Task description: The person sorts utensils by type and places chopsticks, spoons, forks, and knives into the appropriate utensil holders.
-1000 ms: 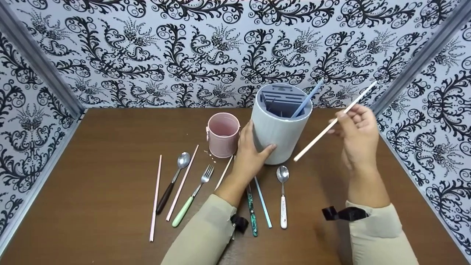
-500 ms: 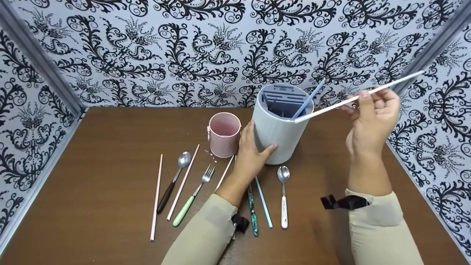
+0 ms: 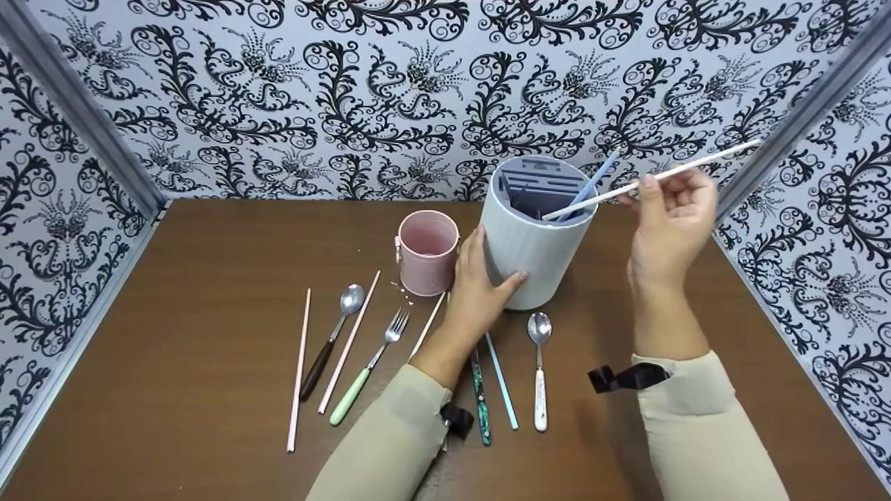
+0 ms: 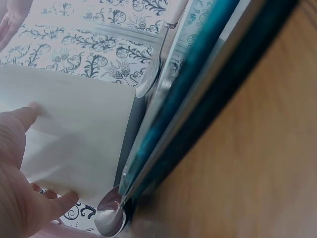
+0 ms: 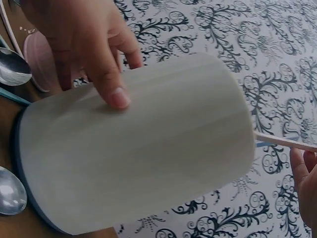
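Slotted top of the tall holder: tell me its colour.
Bluish grey; the slotted top shows best in the head view.

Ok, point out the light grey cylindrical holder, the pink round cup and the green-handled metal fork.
Light grey cylindrical holder [image 3: 536, 254]: head view, on its outer wall.
Pink round cup [image 3: 426, 274]: head view, on its front wall.
Green-handled metal fork [image 3: 359, 383]: head view, on its upper handle.

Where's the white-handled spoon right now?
In the head view, the white-handled spoon lies on the table just right of a light blue stick, its bowl near the base of the pale holder.
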